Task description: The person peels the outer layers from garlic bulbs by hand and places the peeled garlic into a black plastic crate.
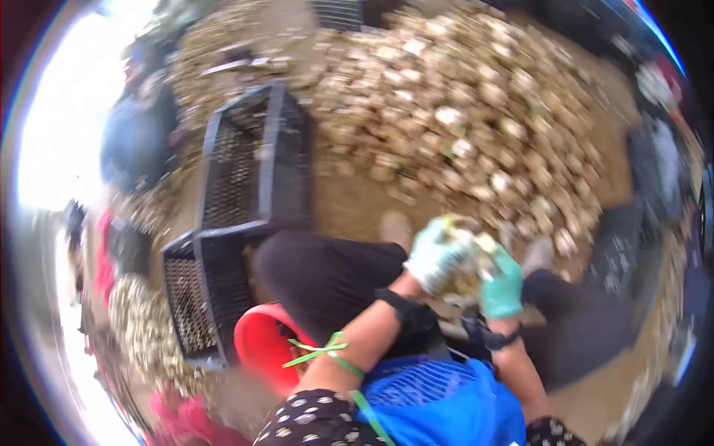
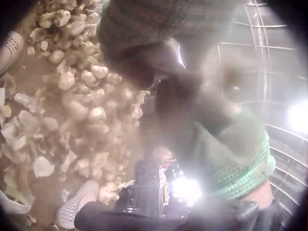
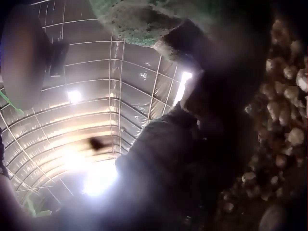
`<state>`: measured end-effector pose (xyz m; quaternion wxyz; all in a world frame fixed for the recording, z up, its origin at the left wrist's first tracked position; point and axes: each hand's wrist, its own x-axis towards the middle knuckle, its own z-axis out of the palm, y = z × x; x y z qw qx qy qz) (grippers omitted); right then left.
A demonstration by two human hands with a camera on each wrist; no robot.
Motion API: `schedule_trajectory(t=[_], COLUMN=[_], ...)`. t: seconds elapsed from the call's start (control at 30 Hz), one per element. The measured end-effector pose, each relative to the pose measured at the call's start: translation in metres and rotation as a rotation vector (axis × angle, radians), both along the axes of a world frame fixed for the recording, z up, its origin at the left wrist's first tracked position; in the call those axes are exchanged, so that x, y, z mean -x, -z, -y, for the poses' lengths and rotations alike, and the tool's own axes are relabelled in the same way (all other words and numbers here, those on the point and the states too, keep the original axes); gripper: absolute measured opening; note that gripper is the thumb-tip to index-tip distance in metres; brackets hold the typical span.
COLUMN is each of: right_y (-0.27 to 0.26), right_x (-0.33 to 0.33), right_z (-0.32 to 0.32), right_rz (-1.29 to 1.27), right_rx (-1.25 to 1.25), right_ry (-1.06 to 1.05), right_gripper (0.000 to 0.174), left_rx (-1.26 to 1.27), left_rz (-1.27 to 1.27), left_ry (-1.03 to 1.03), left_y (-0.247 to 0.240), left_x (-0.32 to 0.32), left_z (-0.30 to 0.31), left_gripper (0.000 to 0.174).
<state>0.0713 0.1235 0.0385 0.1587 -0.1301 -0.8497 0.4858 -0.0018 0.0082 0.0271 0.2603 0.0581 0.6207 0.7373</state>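
Under a ribbed, arched roof (image 3: 115, 86), black crates (image 1: 288, 171) are set on bare ground (image 1: 346, 201), beside a red bucket (image 1: 256, 349). A pale bulb (image 1: 464, 241) is pinched in the grip of the left hand (image 1: 433, 254); alongside, the right hand (image 1: 501, 288) is blurred, its grip untellable. Beyond, heaped bulbs (image 1: 476, 111) are spread.

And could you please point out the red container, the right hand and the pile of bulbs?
Red container (image 1: 260, 353): head view, on its wall.
Right hand (image 1: 502, 288): head view, its gloved middle.
Pile of bulbs (image 1: 476, 111): head view, near its middle.
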Motion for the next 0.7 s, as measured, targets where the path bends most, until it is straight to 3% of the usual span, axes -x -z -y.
schedule_trajectory(t=[0.03, 0.07, 0.13, 0.2, 0.27, 0.33, 0.4, 0.43, 0.47, 0.5, 0.53, 0.6, 0.7], right_y=[0.006, 0.014, 0.050, 0.066, 0.045, 0.040, 0.016, 0.010, 0.007, 0.005, 0.002, 0.008, 0.011], right_x=[-0.001, -0.002, 0.001, -0.007, -0.002, -0.002, -0.005, -0.004, -0.003, -0.003, -0.004, -0.005, -0.005], right_z=[-0.001, -0.009, -0.024, -0.027, -0.022, -0.030, -0.034, -0.036, -0.039, -0.040, -0.037, -0.024, -0.018], right_rz=[0.004, 0.107, 0.349, 0.184, 0.305, 0.099, 0.037, 0.040, -0.035, -0.108, 0.039, 0.102, 0.189], right_rx=[0.170, 0.124, 0.400, -0.080, 0.208, 0.119, 0.526, 0.529, 0.368, 0.204, 0.257, 0.369, 0.738], right_ry=[0.034, 0.108, 0.350, 0.196, 0.270, 0.218, 0.188, 0.193, 0.072, -0.047, -0.094, -0.099, -0.014], right_gripper=[0.017, 0.018, 0.021, 0.026, 0.031, 0.032, 0.033, 0.033, 0.036, 0.041, 0.045, 0.038, 0.027], left_rx=[-0.091, -0.115, -0.322, -0.272, -0.249, -0.316, -0.247, -0.240, -0.235, -0.234, -0.242, -0.242, -0.332], left_rz=[0.142, 0.210, 0.231, 0.117, 0.139, 0.191, 0.211, 0.184, 0.156, 0.160, 0.175, 0.196, 0.443], left_ry=[-0.067, -0.097, -0.081, 0.069, 0.124, 0.056, 0.112, 0.109, 0.108, 0.113, 0.099, 0.094, -0.140], left_y=[-0.003, -0.013, -0.006, 0.006, 0.020, 0.005, 0.001, 0.004, 0.008, 0.008, 0.007, 0.007, 0.010], left_x=[0.000, 0.000, -0.006, -0.011, -0.007, -0.006, -0.001, 0.001, 0.002, 0.002, 0.001, -0.002, -0.004], left_z=[0.002, 0.003, -0.003, -0.004, 0.000, -0.005, -0.001, 0.000, -0.001, -0.003, -0.005, -0.009, -0.015], left_gripper=[0.033, 0.032, 0.034, 0.038, 0.046, 0.053, 0.059, 0.059, 0.060, 0.060, 0.056, 0.053, 0.039])
